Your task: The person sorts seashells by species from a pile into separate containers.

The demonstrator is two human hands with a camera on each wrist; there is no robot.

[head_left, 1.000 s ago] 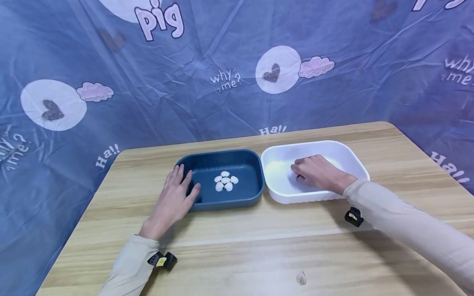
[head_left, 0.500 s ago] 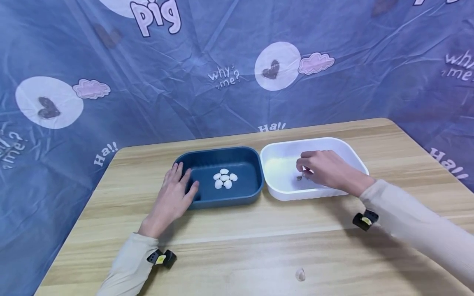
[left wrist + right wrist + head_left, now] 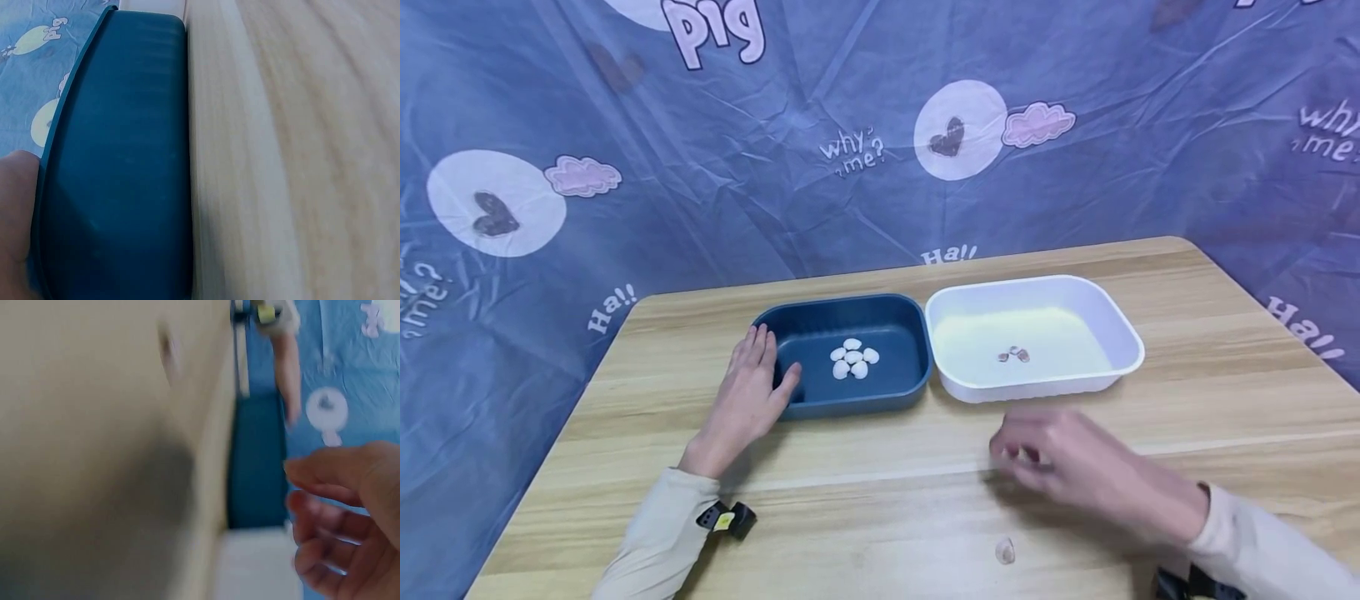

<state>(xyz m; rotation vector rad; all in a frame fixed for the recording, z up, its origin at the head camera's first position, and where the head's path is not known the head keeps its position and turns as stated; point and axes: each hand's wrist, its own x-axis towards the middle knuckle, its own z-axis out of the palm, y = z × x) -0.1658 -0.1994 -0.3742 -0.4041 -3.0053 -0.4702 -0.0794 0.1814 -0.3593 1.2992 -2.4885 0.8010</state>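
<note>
My left hand (image 3: 747, 383) rests on the left end of a dark blue tray (image 3: 842, 408), fingers fairly straight along the rim and thumb over the front corner. In the left wrist view the thumb (image 3: 17, 212) lies at the tray's rim. Several white shells (image 3: 853, 357) form a flower-like cluster inside this tray. My right hand (image 3: 1067, 458), blurred, is over the table in front of the white tray (image 3: 1037, 388). Its fingers are loosely curled and nothing shows between them. Three small brownish shells (image 3: 1023, 355) lie in the white tray. Nearer the front, a pale shell (image 3: 1005, 551) lies on the table.
The two trays stand side by side on a wood-grain table (image 3: 880, 517). Behind it hangs a blue printed cloth (image 3: 760, 200). A black wrist camera (image 3: 727, 520) is strapped on the left forearm.
My right hand has come up out of the white tray and moved toward the front of the table, uncovering the small brownish shells there. My left hand stays at the blue tray.
</note>
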